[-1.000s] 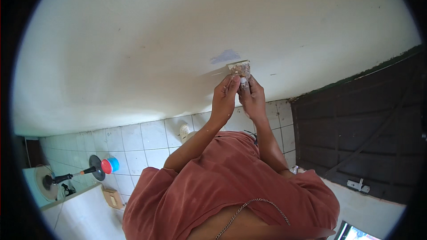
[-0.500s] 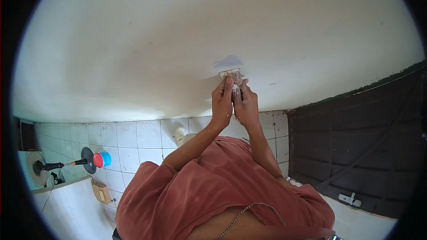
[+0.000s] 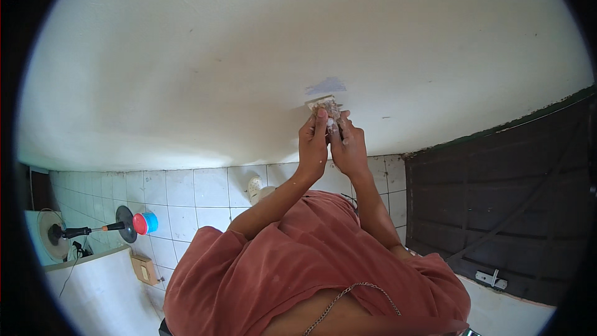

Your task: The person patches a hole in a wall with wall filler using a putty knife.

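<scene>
Both hands grip a scraper [image 3: 326, 103] crusted with putty, its blade at the white wall [image 3: 217, 87] just below a light-blue smudge [image 3: 326, 86]. My left hand [image 3: 313, 146] has its fingers pressed on the scraper, thumb on top. My right hand [image 3: 347, 148] is closed around the same tool from the other side, with white residue on its fingers. Part of the tool is hidden by my fingers.
White tiled floor [image 3: 211, 190] runs along the wall's foot, with my pale shoe [image 3: 255, 186] on it. At left are a standing fan [image 3: 53, 233], a red-and-blue container [image 3: 145, 223] and a cardboard box [image 3: 144, 269]. A dark door [image 3: 491, 186] with a metal handle stands at right.
The scraper and both hands sit slightly lower in view than a second ago, still at the blue smudge. From half a second ago they shift very slightly right.
</scene>
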The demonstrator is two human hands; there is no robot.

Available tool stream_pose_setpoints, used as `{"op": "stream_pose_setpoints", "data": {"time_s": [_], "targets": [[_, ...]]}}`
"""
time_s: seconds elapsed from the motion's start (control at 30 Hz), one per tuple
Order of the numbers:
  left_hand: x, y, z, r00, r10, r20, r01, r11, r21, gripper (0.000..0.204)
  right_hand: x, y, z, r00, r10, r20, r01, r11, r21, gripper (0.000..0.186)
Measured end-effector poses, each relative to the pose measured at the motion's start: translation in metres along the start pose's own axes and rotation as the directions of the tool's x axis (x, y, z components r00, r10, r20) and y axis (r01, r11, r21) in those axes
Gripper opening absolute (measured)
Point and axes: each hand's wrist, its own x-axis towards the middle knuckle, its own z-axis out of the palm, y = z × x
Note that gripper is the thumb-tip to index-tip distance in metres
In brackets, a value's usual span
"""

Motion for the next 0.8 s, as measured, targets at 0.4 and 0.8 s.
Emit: {"op": "stream_pose_setpoints", "data": {"time_s": [0.4, 0.8], "targets": [[-0.002, 0.002, -0.011, 0.998, 0.067, -0.016, -0.065, 0.995, 0.076, 0.044, -0.001, -0.010, 0.009, 1.000, 0.013, -0.007, -0.012, 0.999, 0.050, 0.032], [-0.002, 0.006, -0.009, 0.989, 0.101, -0.107, -0.102, 0.995, -0.006, 0.042, 0.003, -0.015, 0.012, 0.999, 0.012, 0.034, -0.013, 1.000, 0.019, 0.025]]}}
